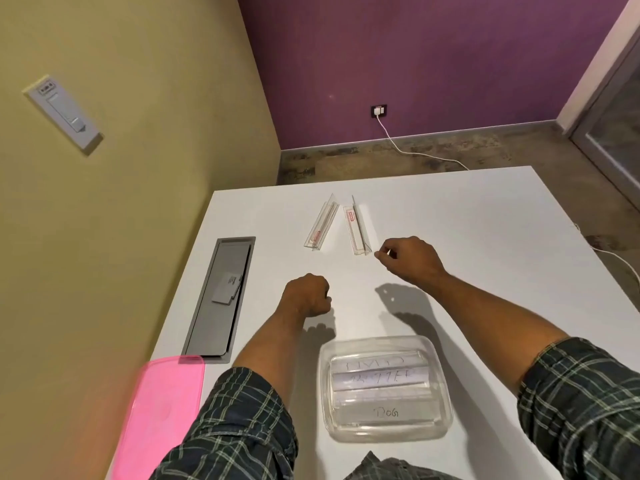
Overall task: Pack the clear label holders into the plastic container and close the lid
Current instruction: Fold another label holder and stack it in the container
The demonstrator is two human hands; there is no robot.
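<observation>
White counter (485, 237) fills the corner of a room with one yellow wall (138, 168) and one purple wall (415, 64), a charger cable (398, 143) trailing from a wall socket across the floor. At the near edge sits the open plastic container (385, 388), already holding several clear label holders with handwritten paper strips inside. Its pink lid (162, 410) lies apart to the left, overhanging the counter's edge beside a grey cable hatch (218, 299). Two more label holders remain at the far side, the left holder (320, 225) and the right holder (358, 230) angled toward each other. A person in plaid sleeves reaches forward: the right hand (408, 258) hovers with a narrow pinching grip, fingertips just beside the right holder's near end, holding nothing visible. The left hand (308, 296) is curled in an empty fist above the bare counter.
</observation>
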